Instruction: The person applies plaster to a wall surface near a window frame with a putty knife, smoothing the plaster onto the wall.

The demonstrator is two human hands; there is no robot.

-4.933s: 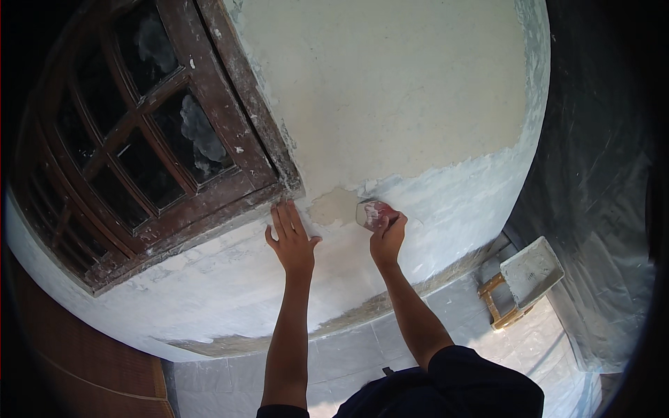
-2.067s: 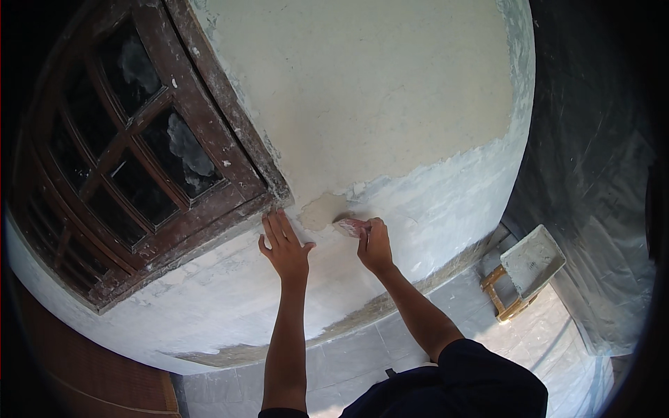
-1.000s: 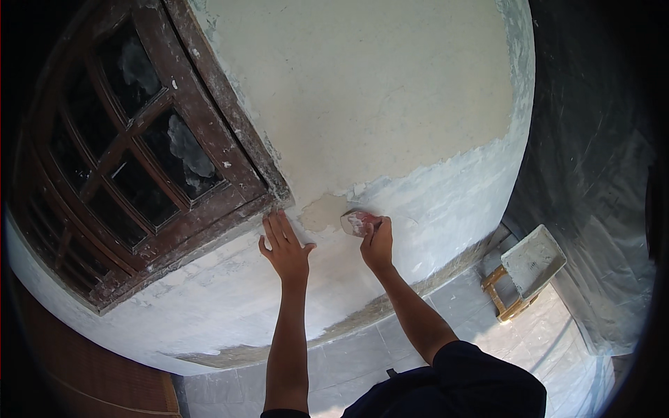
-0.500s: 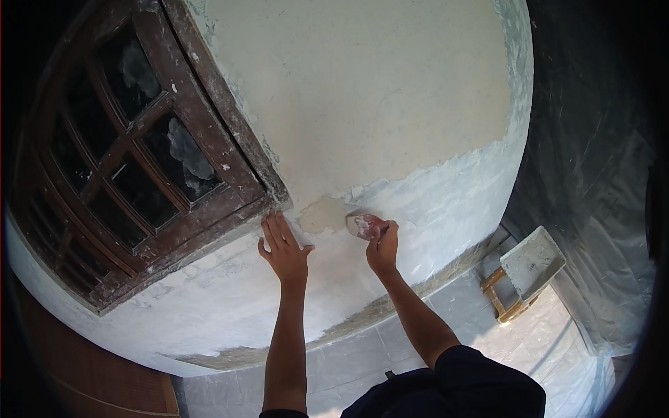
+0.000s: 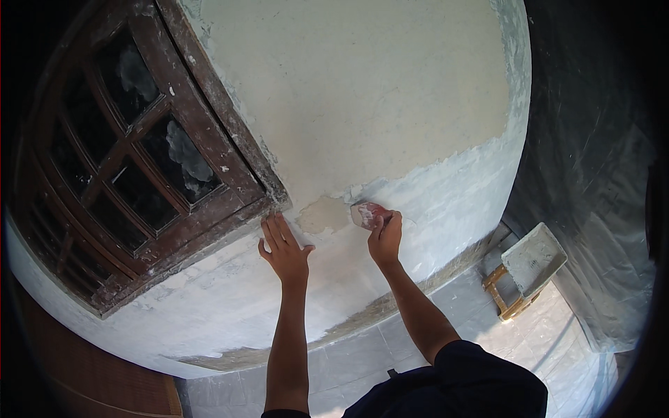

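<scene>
My left hand (image 5: 284, 252) lies with fingers spread against the white-coated wall (image 5: 230, 279), just below the lower corner of the brown window frame (image 5: 277, 194). To its right, my right hand (image 5: 385, 237) grips a putty knife (image 5: 368, 215) with a reddish, plaster-smeared body. The tool's edge is at the wall, at the right side of a bare beige patch (image 5: 323, 214). Above lies a larger beige area (image 5: 376, 90) with a ragged border against the white coat. My fingers partly cover the tool's handle.
A paint-smeared tray (image 5: 535, 258) rests on a small wooden stool (image 5: 499, 292) at the right. Dark plastic sheeting (image 5: 592, 160) hangs beyond it. Grey tiles (image 5: 355, 355) cover the floor under the wall. Brown slatted panelling (image 5: 104, 376) is at the lower left.
My right hand has moved slightly up and to the right with the putty knife, whose blade has turned a little. My left hand stays at the same spot on the wall.
</scene>
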